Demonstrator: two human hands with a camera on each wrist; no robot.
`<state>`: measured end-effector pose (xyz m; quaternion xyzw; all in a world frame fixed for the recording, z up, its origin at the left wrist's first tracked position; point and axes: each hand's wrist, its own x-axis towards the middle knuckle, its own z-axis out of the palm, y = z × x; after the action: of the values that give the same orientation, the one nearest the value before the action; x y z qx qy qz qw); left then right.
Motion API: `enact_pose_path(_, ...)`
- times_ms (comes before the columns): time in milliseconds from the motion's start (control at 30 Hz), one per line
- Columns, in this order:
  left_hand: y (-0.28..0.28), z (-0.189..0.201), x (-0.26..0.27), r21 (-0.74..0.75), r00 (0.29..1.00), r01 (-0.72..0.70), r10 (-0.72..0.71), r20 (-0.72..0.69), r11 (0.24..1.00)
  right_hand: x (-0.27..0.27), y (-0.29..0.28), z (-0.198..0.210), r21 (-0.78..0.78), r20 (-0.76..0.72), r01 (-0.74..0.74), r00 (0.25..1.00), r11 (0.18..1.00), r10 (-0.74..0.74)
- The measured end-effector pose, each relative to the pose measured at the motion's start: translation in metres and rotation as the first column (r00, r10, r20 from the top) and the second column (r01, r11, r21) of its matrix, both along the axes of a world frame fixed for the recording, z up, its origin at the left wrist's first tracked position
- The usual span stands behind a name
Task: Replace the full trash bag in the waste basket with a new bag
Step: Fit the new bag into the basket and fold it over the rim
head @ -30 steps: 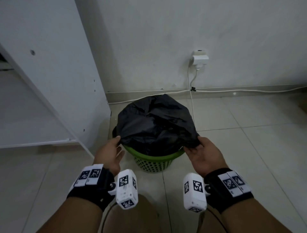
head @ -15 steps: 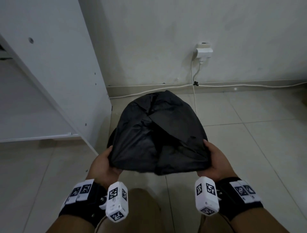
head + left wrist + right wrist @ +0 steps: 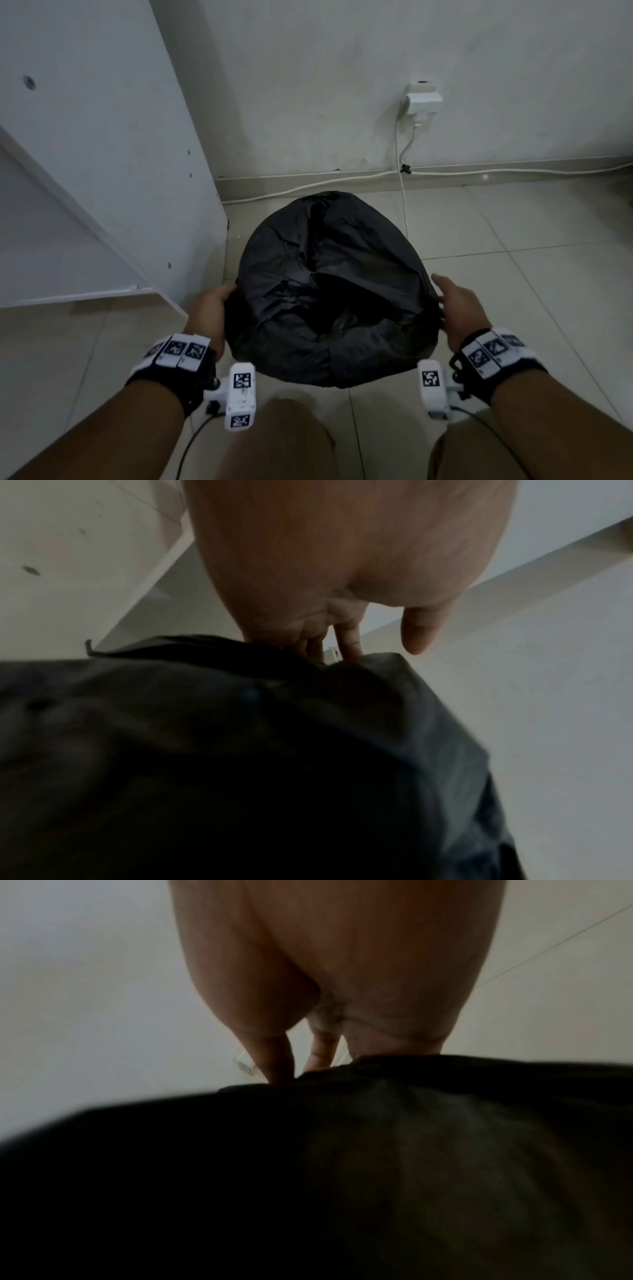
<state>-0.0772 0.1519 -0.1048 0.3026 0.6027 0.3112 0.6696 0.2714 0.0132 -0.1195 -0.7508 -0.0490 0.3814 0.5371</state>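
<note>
Two hands flank a bulging black trash bag (image 3: 329,291) at its near, lower part. The left hand (image 3: 209,315) lies against the bag's left side with its fingers (image 3: 346,639) curved onto the plastic and the thumb (image 3: 419,631) free of it; whether it truly grips the film cannot be told. The right hand (image 3: 459,308) sits at the right side, fingers (image 3: 322,1047) fairly straight along the bag and touching it. The bag fills the middle of the head view, above the tiled floor (image 3: 513,308); the waste basket is hidden. A white cabinet (image 3: 102,171) stands just left, a wall socket (image 3: 423,99) and cable (image 3: 400,164) behind
</note>
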Motion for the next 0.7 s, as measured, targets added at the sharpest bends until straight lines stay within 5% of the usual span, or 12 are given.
enact_pose_path(167,0.041,0.009,0.024,0.016,0.999,0.003,-0.004,0.040,1.000,0.027,0.041,0.004,0.016,0.066,-0.214,0.975,0.977,0.212)
enact_pose_path(433,0.080,0.001,0.035,0.056,0.993,0.121,-0.120,-0.020,0.991,0.048,0.085,0.030,-0.093,0.153,-0.211,0.963,0.973,0.223)
enact_pose_path(600,0.055,0.008,0.039,0.044,0.965,0.240,-0.243,0.096,0.970,0.038,0.068,0.031,-0.071,-0.101,-0.344,0.936,0.936,0.336)
enact_pose_path(700,0.038,0.002,0.026,0.110,0.940,0.278,-0.294,0.173,0.954,0.032,0.046,0.029,-0.058,-0.049,-0.459,0.888,0.886,0.457)
